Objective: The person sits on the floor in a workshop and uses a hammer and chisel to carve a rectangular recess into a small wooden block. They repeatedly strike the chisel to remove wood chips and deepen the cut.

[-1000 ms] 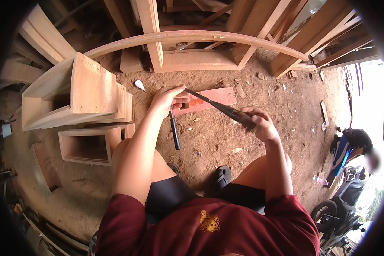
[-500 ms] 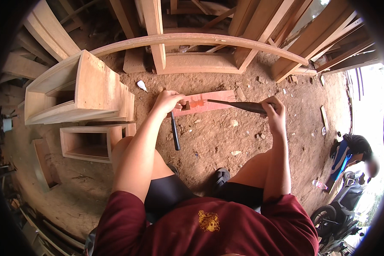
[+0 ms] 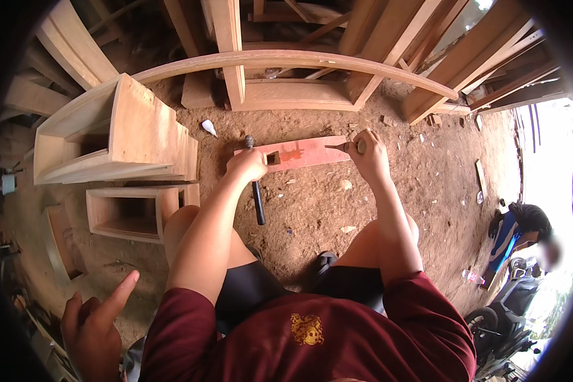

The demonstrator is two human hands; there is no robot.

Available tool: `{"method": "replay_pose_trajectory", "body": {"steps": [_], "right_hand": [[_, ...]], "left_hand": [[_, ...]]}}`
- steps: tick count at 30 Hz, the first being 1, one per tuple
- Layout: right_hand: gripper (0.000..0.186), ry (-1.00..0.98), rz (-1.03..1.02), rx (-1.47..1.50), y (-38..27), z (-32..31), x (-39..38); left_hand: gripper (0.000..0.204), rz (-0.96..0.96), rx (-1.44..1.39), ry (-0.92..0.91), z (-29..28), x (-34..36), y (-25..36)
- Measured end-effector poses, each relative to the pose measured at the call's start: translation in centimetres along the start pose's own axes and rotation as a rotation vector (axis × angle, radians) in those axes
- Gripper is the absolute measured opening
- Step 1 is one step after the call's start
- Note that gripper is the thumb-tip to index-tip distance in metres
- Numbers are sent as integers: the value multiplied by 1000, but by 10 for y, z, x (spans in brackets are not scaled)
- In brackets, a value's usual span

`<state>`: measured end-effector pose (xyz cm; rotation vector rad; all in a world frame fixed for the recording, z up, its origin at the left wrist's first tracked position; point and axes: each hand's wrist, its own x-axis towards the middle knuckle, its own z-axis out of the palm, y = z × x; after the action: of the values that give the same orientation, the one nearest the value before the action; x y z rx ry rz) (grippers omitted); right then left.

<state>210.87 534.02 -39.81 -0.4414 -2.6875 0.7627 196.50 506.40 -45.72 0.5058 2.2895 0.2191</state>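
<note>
A reddish wooden board with an orange-red smear lies on the dirt ahead of me. My left hand is closed over the board's left end, across a hammer. The hammer's head shows beyond the hand and its black handle on my side; what the fingers grip is hidden. Beside those fingers is a small dark square, a hole or a block, I cannot tell which. My right hand is closed around a dark tapering tool, its tip over the board's right part.
Wooden box frames stand at the left, and a long curved wooden piece spans the far side before leaning frames. Another person's hand points a finger at lower left. A person bends near a motorcycle at right.
My right hand has moved left and farther away, over the board, turning the tool. My left hand has slid nearer, uncovering the hammer's head. Another person's hand has appeared at lower left.
</note>
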Motion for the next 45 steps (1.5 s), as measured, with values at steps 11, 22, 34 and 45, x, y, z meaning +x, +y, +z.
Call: {"method": "replay_pose_trajectory", "body": {"steps": [11, 22, 34, 45], "right_hand": [[18, -149, 47, -120, -10, 22, 9], [29, -197, 104, -85, 6, 9, 9], [21, -172, 191, -43, 24, -7, 14], [15, -138, 79, -11, 32, -1, 12]], "left_hand": [[20, 33, 6, -3, 4, 3, -2], [24, 71, 146, -85, 43, 29, 13], [84, 65, -346, -31, 138, 85, 159], [95, 8, -349, -69, 164, 93, 149]]}}
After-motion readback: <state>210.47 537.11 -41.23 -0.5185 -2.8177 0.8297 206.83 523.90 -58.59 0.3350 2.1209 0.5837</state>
